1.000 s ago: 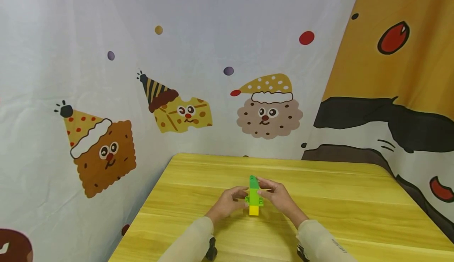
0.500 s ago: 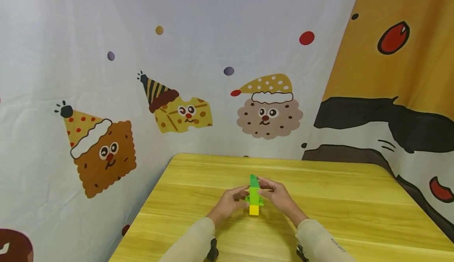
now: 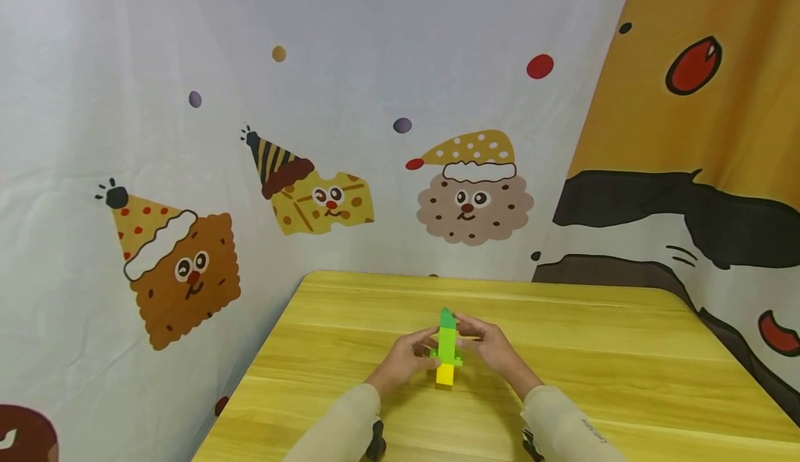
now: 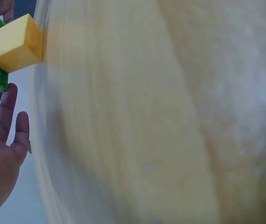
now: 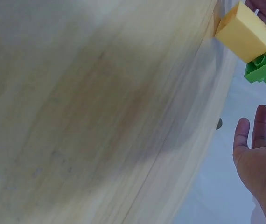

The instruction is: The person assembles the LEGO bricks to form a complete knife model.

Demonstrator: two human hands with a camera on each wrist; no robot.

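Note:
A toy-brick build (image 3: 446,344), shaped like a small rocket, stands between both hands in the head view. It has a dark green pointed top, a light green body with studded side pieces and a yellow brick (image 4: 18,44) at its lower end. My left hand (image 3: 405,359) grips it from the left, thumb by the joint of yellow and green. From the right, my right hand (image 3: 494,347) holds the upper part with thumb and fingers. The right wrist view shows the yellow brick (image 5: 245,32) and the right hand's outer fingers (image 5: 260,126) spread; its thumb is out of that frame.
The wooden table (image 3: 562,365) reaches back to a hanging cloth (image 3: 350,101) printed with cartoon snacks in party hats. Dark straps show at both wrists below the beige sleeves (image 3: 340,420).
The build has tipped slightly, its yellow end shifting a little left and toward me. Both hands have stayed almost in place around it.

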